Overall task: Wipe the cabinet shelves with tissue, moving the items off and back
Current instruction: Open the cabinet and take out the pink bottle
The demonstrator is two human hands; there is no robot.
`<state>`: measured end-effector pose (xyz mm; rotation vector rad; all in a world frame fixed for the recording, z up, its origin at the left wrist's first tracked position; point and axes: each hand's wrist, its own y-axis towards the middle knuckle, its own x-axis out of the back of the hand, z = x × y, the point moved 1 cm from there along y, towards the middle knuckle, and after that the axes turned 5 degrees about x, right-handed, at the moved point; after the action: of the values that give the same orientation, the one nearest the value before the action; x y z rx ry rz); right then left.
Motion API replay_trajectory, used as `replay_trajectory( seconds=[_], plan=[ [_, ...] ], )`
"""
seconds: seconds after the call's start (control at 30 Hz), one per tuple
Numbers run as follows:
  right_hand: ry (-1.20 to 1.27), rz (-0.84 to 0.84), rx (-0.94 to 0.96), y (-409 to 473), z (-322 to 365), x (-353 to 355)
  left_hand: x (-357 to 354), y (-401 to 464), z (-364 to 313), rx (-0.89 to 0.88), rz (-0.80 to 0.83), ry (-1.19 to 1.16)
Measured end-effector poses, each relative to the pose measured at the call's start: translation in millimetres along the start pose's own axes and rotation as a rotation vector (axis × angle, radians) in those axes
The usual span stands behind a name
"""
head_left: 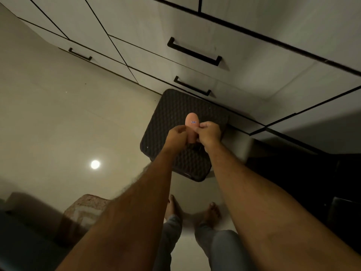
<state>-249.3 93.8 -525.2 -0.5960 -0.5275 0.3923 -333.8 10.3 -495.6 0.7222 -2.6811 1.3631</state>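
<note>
While you stand at mid-frame, your left hand [176, 133] and right hand [209, 132] both pinch the pink egg-shaped thing [192, 122], likely to keep it safe.

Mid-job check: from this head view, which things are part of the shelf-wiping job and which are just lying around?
Part of the job:
- pink egg-shaped item with a small label, held by both hands: left hand, right hand
- cabinet fronts, all closed here

Just lying about:
- dark woven stool under the hands
- patterned mat on the floor, lower left

No tissue is in view.
</note>
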Motion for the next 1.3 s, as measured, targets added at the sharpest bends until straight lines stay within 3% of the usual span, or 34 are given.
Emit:
replay_trajectory(
  seconds=[0.27, 0.53, 0.7, 0.97, 1.3],
  plan=[
    [-0.078, -0.055, -0.044, 27, -15, -22, -1, 31, 9, 0.072, 0.049, 0.070],
    [-0.355, -0.046, 0.162, -64, 15, 49, 5, -59, -11, -0.011, 0.022, 0.235],
    [-0.612, -0.091, 0.302, -162, 32, 122, -5, -158, -42, -0.280, 0.044, 0.540],
    [-0.680, -0.209, 0.207, -307, 6, 240, -41, -275, -65, -0.554, 0.176, 0.991],
    [-0.710, -0.303, 0.190, -412, -91, 347, -135, -383, -24, -0.684, 0.155, 1.156]
  ],
)
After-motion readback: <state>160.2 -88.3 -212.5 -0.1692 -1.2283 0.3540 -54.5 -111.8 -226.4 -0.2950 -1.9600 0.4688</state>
